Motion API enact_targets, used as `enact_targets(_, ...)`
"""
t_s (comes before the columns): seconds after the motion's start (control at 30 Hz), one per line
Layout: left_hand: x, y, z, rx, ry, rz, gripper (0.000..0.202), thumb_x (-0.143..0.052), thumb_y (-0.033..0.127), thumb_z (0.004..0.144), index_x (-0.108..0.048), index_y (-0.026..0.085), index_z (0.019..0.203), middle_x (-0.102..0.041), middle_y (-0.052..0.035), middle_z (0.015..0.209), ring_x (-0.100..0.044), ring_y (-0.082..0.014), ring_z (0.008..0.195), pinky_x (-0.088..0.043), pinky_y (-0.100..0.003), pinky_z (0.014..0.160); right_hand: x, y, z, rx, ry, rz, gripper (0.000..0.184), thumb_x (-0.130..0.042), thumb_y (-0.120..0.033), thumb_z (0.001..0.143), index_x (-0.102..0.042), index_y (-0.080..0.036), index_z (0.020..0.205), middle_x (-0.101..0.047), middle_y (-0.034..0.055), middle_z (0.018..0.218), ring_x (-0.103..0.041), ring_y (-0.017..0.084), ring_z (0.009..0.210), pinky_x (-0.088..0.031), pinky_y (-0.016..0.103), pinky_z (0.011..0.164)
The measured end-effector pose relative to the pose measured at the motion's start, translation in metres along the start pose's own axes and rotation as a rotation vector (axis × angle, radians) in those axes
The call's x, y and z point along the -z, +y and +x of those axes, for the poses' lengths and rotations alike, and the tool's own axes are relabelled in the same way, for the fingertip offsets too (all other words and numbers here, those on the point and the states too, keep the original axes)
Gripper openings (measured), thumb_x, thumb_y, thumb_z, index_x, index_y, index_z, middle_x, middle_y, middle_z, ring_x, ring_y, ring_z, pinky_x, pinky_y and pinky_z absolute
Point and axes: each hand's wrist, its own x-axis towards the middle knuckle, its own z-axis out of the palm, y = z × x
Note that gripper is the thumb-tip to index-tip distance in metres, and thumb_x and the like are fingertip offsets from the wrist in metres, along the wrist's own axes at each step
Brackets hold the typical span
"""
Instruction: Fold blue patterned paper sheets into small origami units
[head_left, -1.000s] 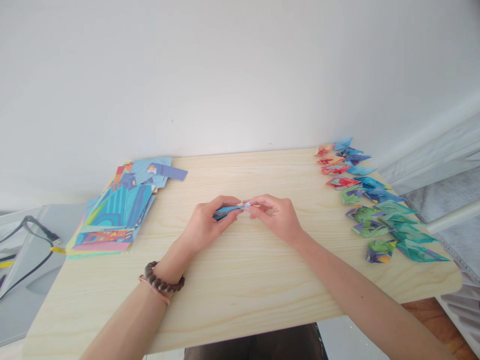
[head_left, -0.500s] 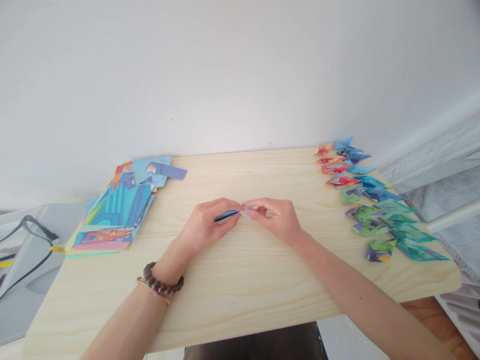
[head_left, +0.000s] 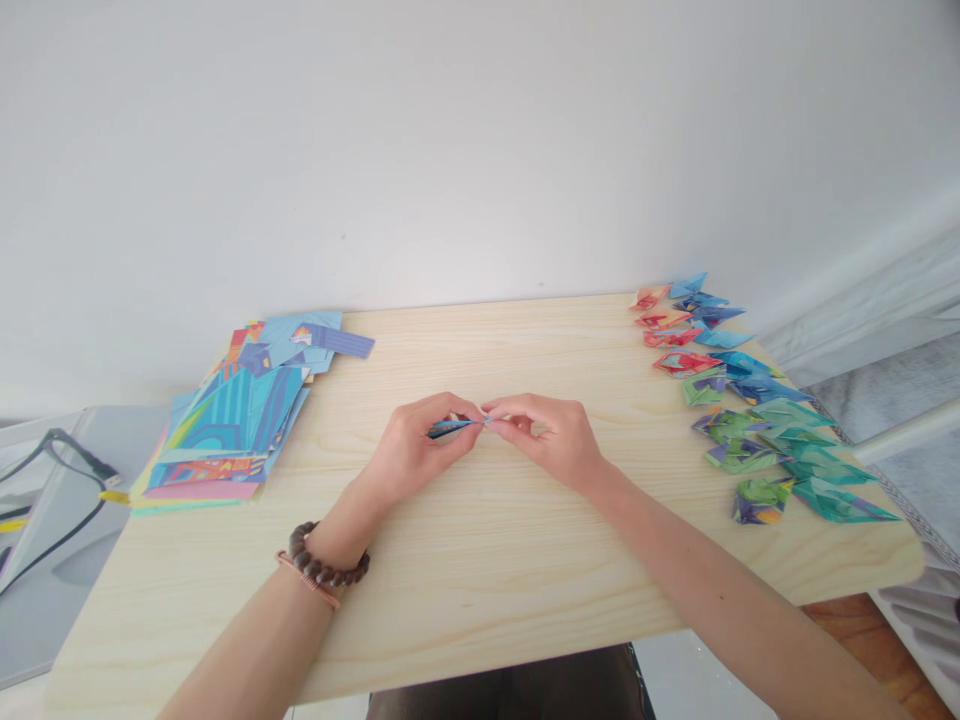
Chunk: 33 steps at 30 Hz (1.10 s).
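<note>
Over the middle of the pale wooden table (head_left: 480, 580), both hands pinch a small folded piece of blue patterned paper (head_left: 450, 427). My left hand (head_left: 416, 450), with a brown bead bracelet at the wrist, grips the paper's left part between thumb and fingers. My right hand (head_left: 551, 435) pinches its right tip with fingers curled. The paper is narrow and seen almost edge-on, held just above the tabletop.
A stack of colourful patterned paper sheets (head_left: 232, 420) lies at the table's left. Several folded paper shapes (head_left: 739, 410) in red, blue, green and teal lie along the right edge. Black cables (head_left: 52, 470) rest on a grey surface left of the table. A white wall stands behind.
The folded paper has been pressed flatter and thinner between the fingers. Both hands have stayed in nearly the same place, closing slightly toward each other.
</note>
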Motion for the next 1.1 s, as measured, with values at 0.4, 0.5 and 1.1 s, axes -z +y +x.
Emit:
enact_targets(0.4, -0.0008, 0.0049, 0.0012, 0.166, 0.037, -0.161, 0.014, -0.062, 0.029, 0.08, -0.061, 0.016, 0.084, -0.064, -0.0016, 0.08, -0.058, -0.0125, 0.071, -0.047, -0.022, 0.066, -0.0021, -0.0011, 0.0007, 0.057, 0.013, 0.053, 0.008, -0.058, -0.024, 0.084, -0.065, -0.021, 0.086, -0.065, 0.0046, 0.097, -0.059, 0.009, 0.065, -0.052, 0.024, 0.057)
enact_targets(0.5, -0.0005, 0.0059, 0.0008, 0.202, 0.072, -0.243, 0.021, -0.067, 0.029, 0.076, -0.06, 0.016, 0.09, -0.064, -0.0021, 0.083, -0.06, -0.0134, 0.076, -0.048, -0.022, 0.069, -0.0018, -0.0025, 0.0012, 0.024, 0.014, 0.107, 0.006, -0.06, -0.023, 0.083, -0.065, -0.021, 0.085, -0.064, 0.0039, 0.096, -0.059, 0.009, 0.065, -0.052, 0.023, 0.058)
enact_targets(1.1, 0.0001, 0.008, -0.0005, 0.292, -0.052, -0.236, 0.021, -0.064, 0.037, 0.078, -0.066, 0.016, 0.078, -0.055, 0.0027, 0.065, -0.04, -0.0077, 0.055, -0.033, -0.019, 0.052, -0.0017, -0.0075, 0.0018, -0.279, -0.119, 0.383, 0.008, -0.059, -0.027, 0.083, -0.059, -0.019, 0.084, -0.052, 0.0055, 0.11, -0.053, 0.009, 0.073, -0.048, 0.022, 0.058)
